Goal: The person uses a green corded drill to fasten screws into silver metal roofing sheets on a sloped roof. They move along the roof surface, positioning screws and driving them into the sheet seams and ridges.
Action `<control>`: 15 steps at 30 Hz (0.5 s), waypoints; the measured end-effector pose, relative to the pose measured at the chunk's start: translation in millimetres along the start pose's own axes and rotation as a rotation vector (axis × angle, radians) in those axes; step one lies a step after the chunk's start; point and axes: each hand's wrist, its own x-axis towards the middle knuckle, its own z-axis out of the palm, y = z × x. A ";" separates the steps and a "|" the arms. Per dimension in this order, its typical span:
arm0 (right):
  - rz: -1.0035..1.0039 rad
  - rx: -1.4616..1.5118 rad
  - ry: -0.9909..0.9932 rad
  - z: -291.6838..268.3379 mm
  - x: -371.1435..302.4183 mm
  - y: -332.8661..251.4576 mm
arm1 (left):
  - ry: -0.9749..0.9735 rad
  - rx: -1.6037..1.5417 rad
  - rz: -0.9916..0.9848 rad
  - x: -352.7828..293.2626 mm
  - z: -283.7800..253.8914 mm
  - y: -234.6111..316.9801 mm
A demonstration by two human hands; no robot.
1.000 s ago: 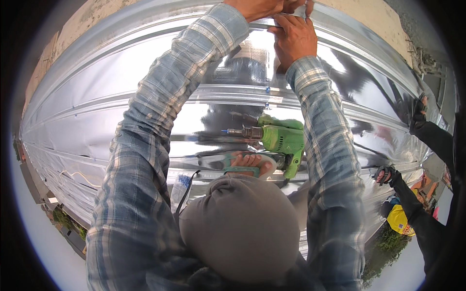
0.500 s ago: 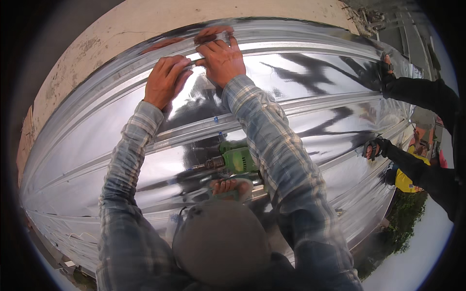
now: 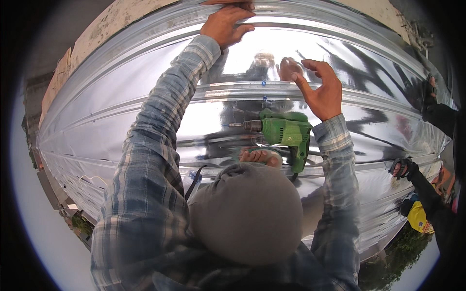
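Shiny foil-faced sheeting point(image 3: 145, 104) spreads beneath me, crossed by metal ribs. My left hand point(image 3: 225, 25) rests on the far metal rib point(image 3: 301, 28), fingers stretched over it and thumb apart. I see nothing in its grip, though its fingertips are partly hidden. My right hand point(image 3: 324, 89) is raised off the sheeting, with thumb and fingers apart and nothing between them. Below it lies a green power drill point(image 3: 286, 131), its chuck and bit pointing left. Two small blue pieces point(image 3: 263, 83) sit by the middle rib, beyond the drill.
My bent grey-clothed knee point(image 3: 247, 213) and bare toes point(image 3: 260, 157) are close to the drill. A concrete surface point(image 3: 104, 39) borders the far side. At right stands another person with dark trousers and sandalled feet point(image 3: 401, 168); a yellow bag-like item point(image 3: 419, 218) is nearby.
My hands were together at the far rib and have parted. The right came back toward the drill and opened; the left slid right along the rib. The view has shifted.
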 end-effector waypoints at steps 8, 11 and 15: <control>0.608 0.077 -0.321 -48.2 -155.2 77.7 | -0.132 0.147 0.172 17.5 -9.2 3.6; 1.041 0.505 -0.381 -37.0 -181.4 89.8 | -0.060 0.196 0.279 15.9 0.1 -6.4; 1.044 0.587 -0.393 -33.9 -186.0 77.9 | -0.079 0.188 0.305 10.7 -2.0 -6.6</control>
